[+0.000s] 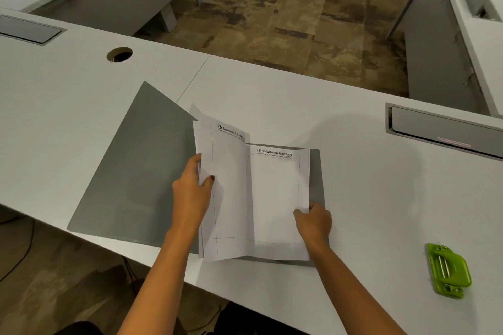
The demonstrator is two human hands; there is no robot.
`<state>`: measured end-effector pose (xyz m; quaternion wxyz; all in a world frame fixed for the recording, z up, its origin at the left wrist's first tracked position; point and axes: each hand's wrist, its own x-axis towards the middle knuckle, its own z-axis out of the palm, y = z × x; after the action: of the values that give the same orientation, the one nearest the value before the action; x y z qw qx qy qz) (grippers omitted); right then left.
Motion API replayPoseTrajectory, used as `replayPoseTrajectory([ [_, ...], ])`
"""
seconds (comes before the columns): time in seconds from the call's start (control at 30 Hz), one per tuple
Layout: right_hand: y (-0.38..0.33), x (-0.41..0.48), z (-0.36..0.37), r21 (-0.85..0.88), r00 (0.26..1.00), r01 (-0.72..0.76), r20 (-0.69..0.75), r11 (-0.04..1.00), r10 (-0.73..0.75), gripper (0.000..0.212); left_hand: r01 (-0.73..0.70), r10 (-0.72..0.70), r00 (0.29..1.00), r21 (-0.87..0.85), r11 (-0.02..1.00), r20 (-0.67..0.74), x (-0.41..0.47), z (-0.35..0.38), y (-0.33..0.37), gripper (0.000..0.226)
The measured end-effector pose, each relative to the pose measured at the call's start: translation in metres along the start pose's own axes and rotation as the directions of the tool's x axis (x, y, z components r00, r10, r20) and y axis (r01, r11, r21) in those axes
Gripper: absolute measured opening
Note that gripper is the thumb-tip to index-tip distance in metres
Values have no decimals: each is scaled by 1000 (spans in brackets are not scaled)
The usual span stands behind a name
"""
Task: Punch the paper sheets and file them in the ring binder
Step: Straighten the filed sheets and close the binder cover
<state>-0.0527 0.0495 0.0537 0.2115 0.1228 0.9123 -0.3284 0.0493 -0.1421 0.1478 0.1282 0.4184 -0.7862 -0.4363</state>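
Note:
A grey ring binder (136, 171) lies open on the white desk, its left cover spread flat. White letterhead paper sheets (275, 198) sit in it, parted like an open book. My left hand (190, 193) holds the raised left stack of sheets (228, 185) at its outer edge, thumb on top. My right hand (314, 221) grips the lower right edge of the flat right-hand sheets. The binder's rings are hidden under the paper. A green hole punch (447, 270) lies apart at the desk's right front.
The white desk (367, 171) has a round cable hole (119, 54) at the back left and grey cable flaps at the back left (27, 28) and right (446, 130). Behind the desk are brown floor and other desks. Cables hang below the front edge.

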Motion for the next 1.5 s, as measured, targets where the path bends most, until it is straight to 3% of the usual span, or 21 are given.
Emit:
replayPoseTrajectory([
  [0.07, -2, -3, -8, 59, 997, 69, -45, 996, -66, 15, 5, -5, 1000, -10, 1000, -2, 1, 0, 0, 53],
  [0.23, -11, -16, -28, 151, 977, 212, -63, 965, -205, 12, -23, 23, 1000, -36, 999, 0, 1, -1, 1, 59],
  [0.4, -28, -35, -42, 265, 947, 301, 31, 916, -320, 14, -82, 82, 997, -43, 996, 9, 1, 1, 5, 68],
  [0.67, -62, -56, -39, 332, 855, 394, 208, 857, -474, 9, -98, 101, 993, -41, 994, 65, 0, 11, 11, 54],
  [1.0, -83, -78, -17, 367, 794, 442, 264, 818, -548, 8, -122, 128, 990, -84, 989, 62, -7, 21, 18, 40],
  [1.2, -81, -83, -6, 343, 782, 456, 285, 821, -554, 14, -111, 117, 990, -77, 991, 74, -9, 24, 20, 46],
  [1.33, -81, -82, -7, 311, 815, 435, 262, 845, -517, 20, -100, 106, 991, -66, 993, 86, -10, 22, 21, 46],
  [1.5, -84, -80, -14, 420, 857, 331, 242, 845, -456, 44, -153, 165, 984, -154, 976, 69, -16, 26, 29, 61],
])
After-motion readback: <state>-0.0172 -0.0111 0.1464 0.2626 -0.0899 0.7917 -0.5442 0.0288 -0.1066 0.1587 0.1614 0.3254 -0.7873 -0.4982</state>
